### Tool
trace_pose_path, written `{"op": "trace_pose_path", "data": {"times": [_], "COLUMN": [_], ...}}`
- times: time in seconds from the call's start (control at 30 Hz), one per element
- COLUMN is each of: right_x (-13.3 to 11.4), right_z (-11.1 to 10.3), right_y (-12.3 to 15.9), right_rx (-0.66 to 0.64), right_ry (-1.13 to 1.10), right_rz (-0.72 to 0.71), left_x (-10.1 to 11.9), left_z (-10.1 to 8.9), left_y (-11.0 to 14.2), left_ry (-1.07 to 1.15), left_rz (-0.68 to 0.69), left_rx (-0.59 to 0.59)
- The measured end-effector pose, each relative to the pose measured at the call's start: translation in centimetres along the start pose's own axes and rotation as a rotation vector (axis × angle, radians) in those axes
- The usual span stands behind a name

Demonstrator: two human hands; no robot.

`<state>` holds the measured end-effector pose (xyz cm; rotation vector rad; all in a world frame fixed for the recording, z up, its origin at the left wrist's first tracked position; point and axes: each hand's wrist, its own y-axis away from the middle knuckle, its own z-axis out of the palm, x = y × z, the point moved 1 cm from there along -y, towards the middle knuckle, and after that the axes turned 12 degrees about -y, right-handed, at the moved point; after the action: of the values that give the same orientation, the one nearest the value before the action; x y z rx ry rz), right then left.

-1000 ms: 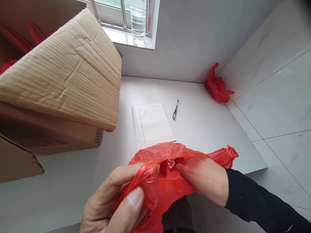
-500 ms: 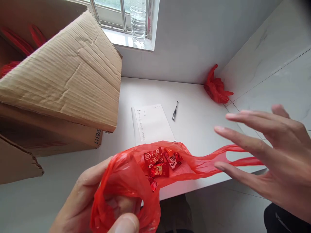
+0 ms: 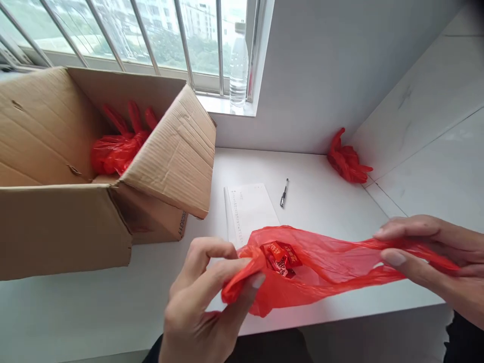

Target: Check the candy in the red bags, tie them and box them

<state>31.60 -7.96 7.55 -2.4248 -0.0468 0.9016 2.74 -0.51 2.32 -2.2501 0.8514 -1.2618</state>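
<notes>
A thin red plastic bag (image 3: pixel 333 262) is stretched between my two hands over the front of the table. My left hand (image 3: pixel 212 297) pinches one bunched end between thumb and fingers. At the other end, my right hand (image 3: pixel 427 252) has its thumb and fingers closed around the handle part. Through the bag's open mouth, several red wrapped candies (image 3: pixel 282 258) show near the left hand. The bag hides the lower edge of an open notebook (image 3: pixel 253 206) behind it.
On the left stands an open cardboard box (image 3: pixel 64 217) with tied red bags (image 3: pixel 121 151) inside, one flap jutting right. A pen (image 3: pixel 284 193) lies beside the notebook. Another red bag (image 3: pixel 348 159) sits in the back right corner. A water bottle (image 3: pixel 238 70) stands on the windowsill.
My right hand, spread and apart from the bag before, now holds its handle end. The left hand's grip has shifted, no longer inside the handle loop. The view has tilted up and left.
</notes>
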Motion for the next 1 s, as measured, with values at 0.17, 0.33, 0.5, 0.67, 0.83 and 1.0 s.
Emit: {"op": "trace_pose_path", "data": {"times": [0.17, 0.33, 0.5, 0.67, 0.83, 1.0], "right_x": [-2.3, -3.8, -4.0, -4.4, -5.1, -6.3], "right_z": [3.9, 7.4, 7.1, 6.3, 6.1, 5.8], "right_y": [-1.8, -3.1, -3.0, -3.7, -4.5, -4.9], "right_rx": [-0.304, -0.379, -0.331, -0.277, -0.245, -0.198], "right_ry": [-0.284, -0.444, -0.465, -0.406, -0.368, -0.347], "right_rz": [-0.225, -0.369, -0.3, -0.268, -0.267, -0.356], "left_x": [0.6, 1.0, 0.6, 0.4, 0.4, 1.4], "left_z": [1.7, 2.4, 2.4, 2.7, 3.0, 3.1], "left_y": [-1.7, -1.9, -2.1, -3.1, -4.9, -5.4], "left_ry": [-0.303, -0.321, -0.128, 0.324, 0.523, 0.53], "left_rz": [0.198, 0.28, 0.149, -0.069, -0.384, -0.431], "left_rx": [0.08, 0.036, -0.107, -0.277, -0.272, -0.364]}}
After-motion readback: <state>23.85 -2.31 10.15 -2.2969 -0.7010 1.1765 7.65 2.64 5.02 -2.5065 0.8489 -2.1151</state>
